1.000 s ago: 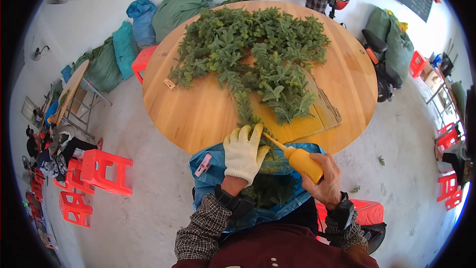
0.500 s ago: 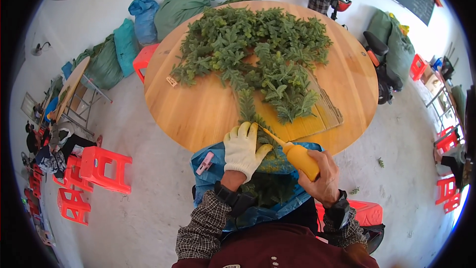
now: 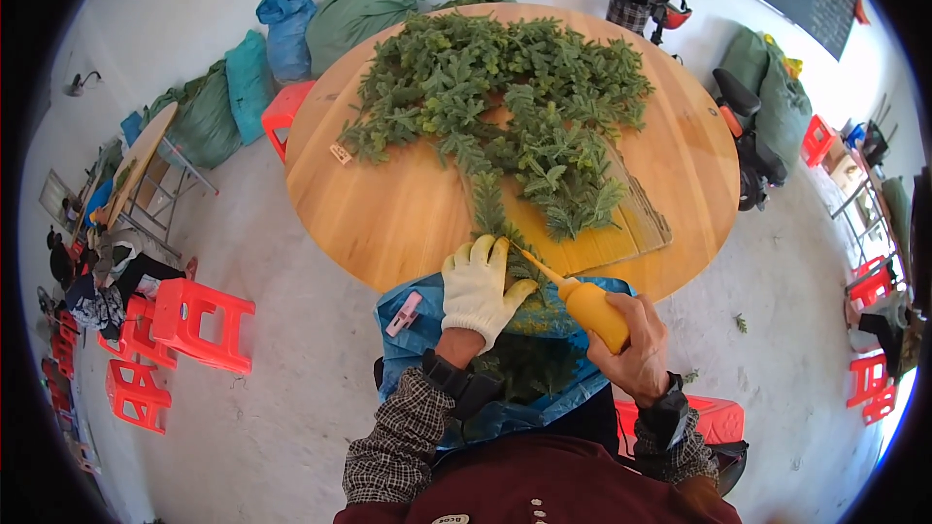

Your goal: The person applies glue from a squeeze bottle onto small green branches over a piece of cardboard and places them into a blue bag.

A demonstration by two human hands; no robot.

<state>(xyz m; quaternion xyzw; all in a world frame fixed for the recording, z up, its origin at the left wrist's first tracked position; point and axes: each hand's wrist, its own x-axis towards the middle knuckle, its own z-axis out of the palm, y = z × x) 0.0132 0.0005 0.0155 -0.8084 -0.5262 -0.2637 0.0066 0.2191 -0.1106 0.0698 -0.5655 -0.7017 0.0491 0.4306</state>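
Observation:
My left hand (image 3: 476, 286), in a white glove with yellowish fingertips, grips a green fir branch (image 3: 529, 272) at the near table edge, its thumb to the right and the fingers bent over the stem. My bare right hand (image 3: 636, 349) is wrapped round a yellow squeeze bottle (image 3: 594, 315). The bottle tilts up to the left, and the tip of its long thin nozzle (image 3: 534, 262) is at the branch beside my gloved fingers. Blue plastic sheeting (image 3: 408, 301) covers my lap, with a pink clip-like item (image 3: 404, 314) on it and more dark greenery (image 3: 529, 369) in its folds.
A large heap of fir sprigs (image 3: 505, 78) lies on the round wooden table (image 3: 340, 223), partly over a yellow-stained cardboard sheet (image 3: 621, 233). Red stools (image 3: 204, 320) stand to the left, near a seated person (image 3: 126, 272). Stuffed sacks (image 3: 359, 19) line the wall.
The view has shifted very slightly. Both hands, the branch and the squeeze bottle keep nearly the same places, with the nozzle tip still by the gloved fingers.

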